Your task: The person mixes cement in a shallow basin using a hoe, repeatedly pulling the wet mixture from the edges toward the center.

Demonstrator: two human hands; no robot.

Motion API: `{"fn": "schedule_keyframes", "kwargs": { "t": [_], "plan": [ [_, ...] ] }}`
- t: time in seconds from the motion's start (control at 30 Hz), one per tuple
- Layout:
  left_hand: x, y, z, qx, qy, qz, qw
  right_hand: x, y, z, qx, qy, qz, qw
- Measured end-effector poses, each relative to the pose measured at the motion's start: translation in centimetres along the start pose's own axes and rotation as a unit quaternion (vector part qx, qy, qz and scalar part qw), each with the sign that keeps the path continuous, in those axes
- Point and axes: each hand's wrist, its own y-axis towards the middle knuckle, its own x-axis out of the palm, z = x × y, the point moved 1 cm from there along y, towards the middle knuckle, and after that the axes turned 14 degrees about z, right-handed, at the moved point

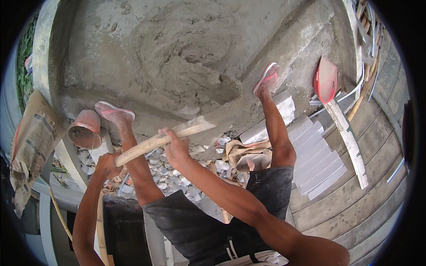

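Observation:
Both my hands grip a pale, slightly curved wooden tool handle [191,127] that slants up to the right in front of my legs. My left hand [108,165] is wrapped round its near, lower end. Farther along, my right hand [176,148] is closed on its middle. The far end of the handle reaches the edge of a mound of wet grey mortar [191,71]; the tool's head cannot be made out against it. The mortar spreads over a wide grey surface, with swirled ridges in its middle. My feet, in sandals, stand apart at its near edge.
A mortar-stained red bucket [84,129] lies tipped at left, beside a hanging woven sack [37,133]. Broken stones [177,177] fill the gap below. To the right are stacked grey tiles [317,162], a red scoop [326,82] on a white board, and wooden planks [372,150].

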Motion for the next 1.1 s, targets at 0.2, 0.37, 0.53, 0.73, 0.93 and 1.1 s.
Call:
{"fn": "schedule_keyframes", "kwargs": {
  "t": [0.2, 0.37, 0.53, 0.73, 0.93, 1.1],
  "plan": [
    [9.6, 1.3, 10.8, 0.041, -0.164, -0.063, 0.984, -4.6, 1.0, -10.9, -0.161, -0.080, -0.017, 0.984],
    [14.7, 9.1, 27.3, -0.032, -0.404, -0.048, 0.913, -3.9, 12.1, -23.7, -0.350, -0.217, 0.030, 0.911],
    [18.3, 12.3, 29.7, -0.144, -0.395, -0.015, 0.907, -3.6, 20.5, -23.5, -0.396, -0.376, 0.064, 0.835],
    [19.0, 6.7, 23.5, -0.189, -0.345, -0.041, 0.919, -7.8, 21.9, -13.6, -0.308, -0.345, 0.137, 0.876],
    [18.1, 5.3, 22.6, -0.214, -0.326, -0.056, 0.919, -8.6, 22.9, -11.4, -0.230, -0.322, 0.120, 0.911],
    [18.3, 4.4, 23.1, -0.233, -0.341, -0.031, 0.910, -9.6, 24.2, -10.6, -0.231, -0.384, 0.126, 0.885]
  ]
}}
